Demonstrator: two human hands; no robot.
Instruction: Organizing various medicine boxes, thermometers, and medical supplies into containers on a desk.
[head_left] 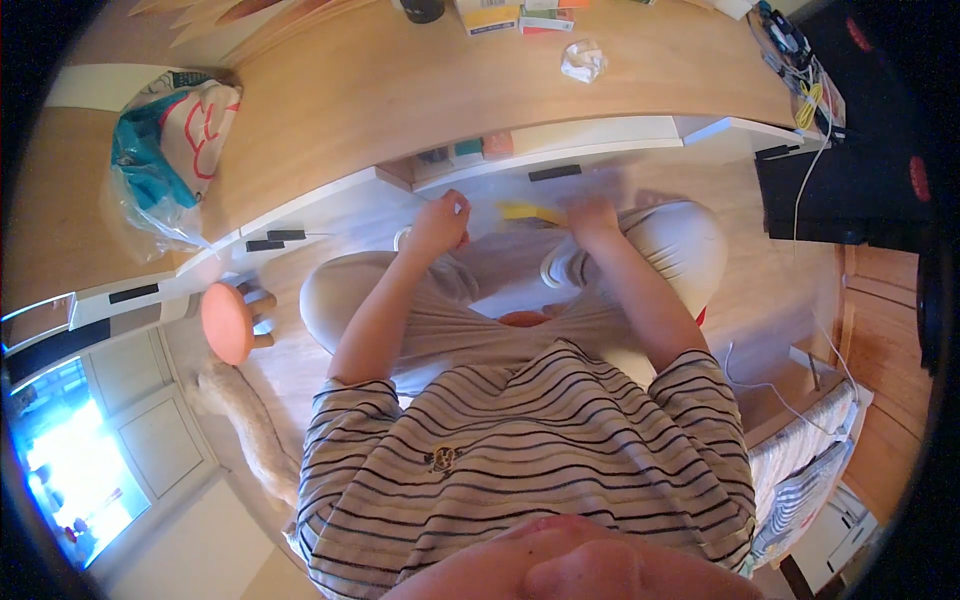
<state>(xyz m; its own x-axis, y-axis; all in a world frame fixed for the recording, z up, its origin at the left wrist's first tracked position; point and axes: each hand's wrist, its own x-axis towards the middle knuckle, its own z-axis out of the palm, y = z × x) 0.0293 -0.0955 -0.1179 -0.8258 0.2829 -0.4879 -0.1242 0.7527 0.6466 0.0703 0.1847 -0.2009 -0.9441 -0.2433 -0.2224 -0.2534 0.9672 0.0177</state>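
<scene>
In front of the open desk drawer (600,135), my left hand (437,228) is held above my knee with its fingers curled closed. A small pale spot shows at its fingertips, too small to name. My right hand (592,220) is smeared by motion over my other knee. From its fingers a flat, blurred yellow thing (530,212) points toward my left hand, and the fingers look closed on its end. In the drawer lie a teal item (467,148) and an orange-pink item (497,146).
A teal and white plastic bag (165,150) lies on the desk (400,90) at left. Small boxes (490,15) and a crumpled clear wrapper (583,62) sit farther back. Cables (805,80) hang at right. An orange stool (228,323) stands on the floor at left.
</scene>
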